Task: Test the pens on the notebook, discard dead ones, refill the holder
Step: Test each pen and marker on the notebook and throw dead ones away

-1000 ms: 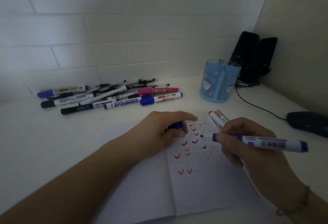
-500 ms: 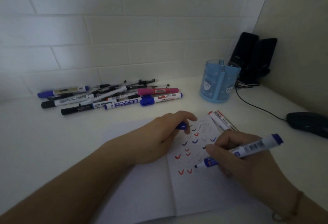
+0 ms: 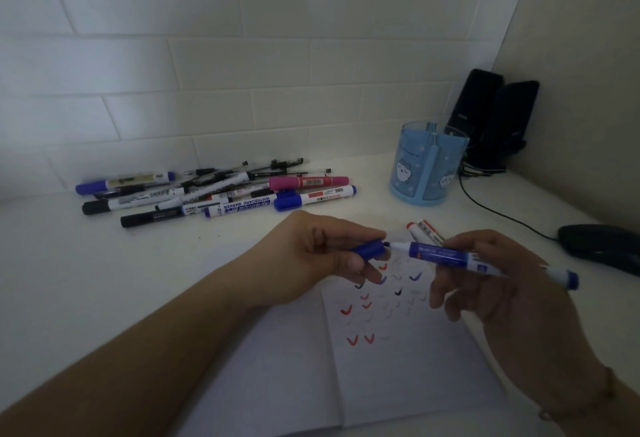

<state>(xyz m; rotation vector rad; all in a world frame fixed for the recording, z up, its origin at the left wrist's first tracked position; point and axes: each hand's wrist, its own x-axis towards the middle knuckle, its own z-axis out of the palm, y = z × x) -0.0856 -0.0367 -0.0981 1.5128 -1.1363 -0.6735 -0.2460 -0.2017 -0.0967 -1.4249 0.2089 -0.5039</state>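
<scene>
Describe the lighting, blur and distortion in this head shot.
Head view: dim overall, with the corners darkened; the brightest patch is the desk near the pile of pens. The wide lens bows the wall tiles. The left hand, right hand and marker look slightly soft, the notebook ticks faint but readable. No glare.

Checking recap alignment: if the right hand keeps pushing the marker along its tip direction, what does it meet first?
Most likely the blue cap in the left hand. The right hand aims the blue marker tip at the cap's opening, almost touching. Depth alignment is unclear from one view.
</scene>
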